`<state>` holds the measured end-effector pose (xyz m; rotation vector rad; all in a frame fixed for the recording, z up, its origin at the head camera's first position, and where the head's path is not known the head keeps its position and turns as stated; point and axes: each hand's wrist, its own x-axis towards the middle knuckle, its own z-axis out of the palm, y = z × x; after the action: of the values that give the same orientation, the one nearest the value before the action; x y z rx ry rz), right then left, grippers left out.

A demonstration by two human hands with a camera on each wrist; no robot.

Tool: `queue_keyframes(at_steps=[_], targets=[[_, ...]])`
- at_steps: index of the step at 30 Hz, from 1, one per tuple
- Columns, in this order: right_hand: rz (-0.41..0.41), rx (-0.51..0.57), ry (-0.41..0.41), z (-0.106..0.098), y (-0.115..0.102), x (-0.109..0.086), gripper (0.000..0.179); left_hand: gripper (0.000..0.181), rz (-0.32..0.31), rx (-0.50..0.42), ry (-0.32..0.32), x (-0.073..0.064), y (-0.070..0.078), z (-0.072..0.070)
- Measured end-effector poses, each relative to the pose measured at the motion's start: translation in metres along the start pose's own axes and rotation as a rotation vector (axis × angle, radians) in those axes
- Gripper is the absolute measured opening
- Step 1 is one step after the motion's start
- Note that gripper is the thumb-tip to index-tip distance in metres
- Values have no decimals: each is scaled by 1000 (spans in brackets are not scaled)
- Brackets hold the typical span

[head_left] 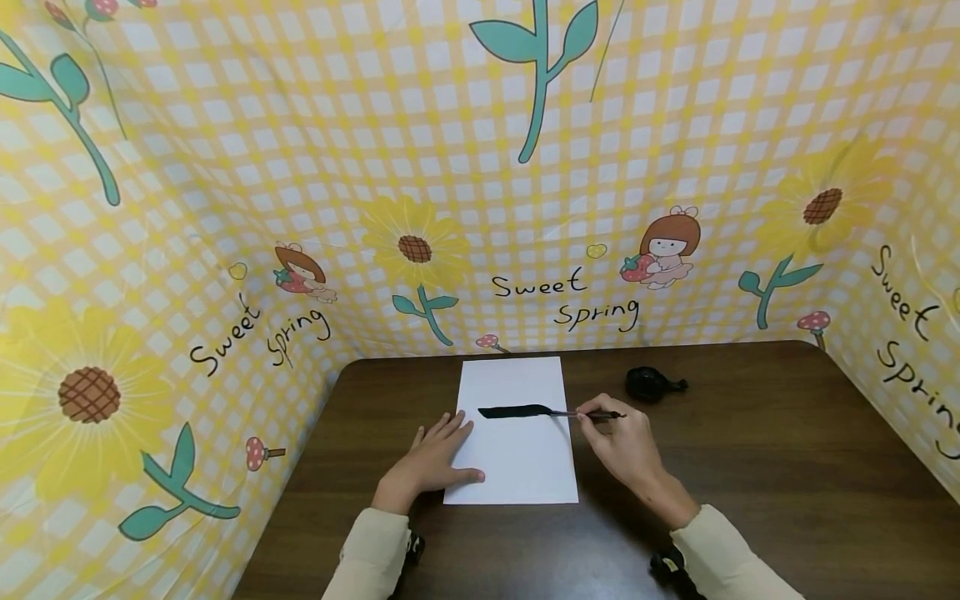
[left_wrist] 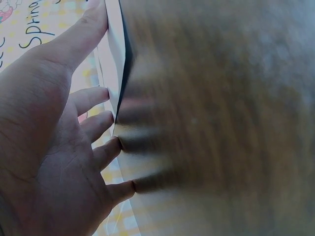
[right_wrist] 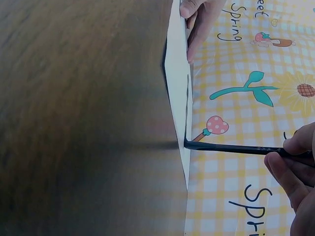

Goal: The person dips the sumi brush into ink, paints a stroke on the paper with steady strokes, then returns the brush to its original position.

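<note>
A white sheet of paper [head_left: 517, 467] lies on the brown table, crossed by a broad black stroke [head_left: 513, 412] above its middle. My right hand [head_left: 626, 442] pinches a thin dark paintbrush [head_left: 567, 413] between thumb and fingers. In the right wrist view the bristles of the paintbrush [right_wrist: 236, 148] bend against the sheet, at the stroke's right end. My left hand [head_left: 431, 462] rests on the paper's left edge with its fingers spread. The left wrist view shows those straight fingers [left_wrist: 106, 152] coming down on the sheet and tabletop.
A small black round-bodied object with a narrow neck [head_left: 648, 384] lies on the table [head_left: 750, 442] behind my right hand. A yellow checked cloth [head_left: 525, 200] with printed flowers walls in the table at the back and both sides.
</note>
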<state>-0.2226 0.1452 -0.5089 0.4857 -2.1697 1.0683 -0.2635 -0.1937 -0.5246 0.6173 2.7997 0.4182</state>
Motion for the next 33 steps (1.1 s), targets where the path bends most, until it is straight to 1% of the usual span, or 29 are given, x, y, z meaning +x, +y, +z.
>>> queue_keyframes(at_steps=[12,17,26,33], targets=[[-1,-49,5,-5,0,3,16,100,7,-10,3,2,-2,2],[-1,-69,1,-6,-1,4,17,100,8,-6,-1,2,-3,1],[19,-70,-16,-9,-1,7,20,100,0,-7,-3,3,-5,3],[6,-86,-23,-10,-2,8,17,100,8,-16,0,2,-4,2]])
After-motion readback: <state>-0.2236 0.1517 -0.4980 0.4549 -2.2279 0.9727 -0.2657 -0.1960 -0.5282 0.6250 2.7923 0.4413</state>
